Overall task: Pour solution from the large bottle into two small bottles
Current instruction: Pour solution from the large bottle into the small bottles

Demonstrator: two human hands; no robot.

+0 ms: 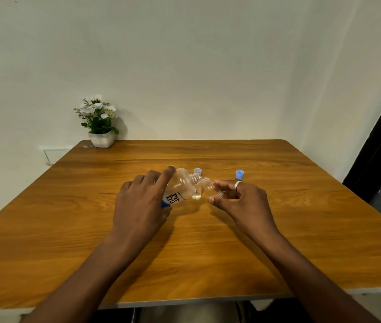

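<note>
My left hand (141, 201) grips the large clear bottle (181, 186), tipped to the right with its open neck low. Its white label reads "renu". My right hand (243, 201), a ring on one finger, holds a small clear bottle (209, 185) tilted so its mouth meets the large bottle's neck. A second small clear bottle (196, 194) sits just below the large bottle's neck, partly hidden. Two blue caps lie on the table: one (198, 170) behind the bottle necks, the other (239, 175) beyond my right hand.
The wooden table (208, 252) stands against a white wall. A white pot of white flowers (98, 123) sits at the far left corner. A dark doorway edge runs down the right side.
</note>
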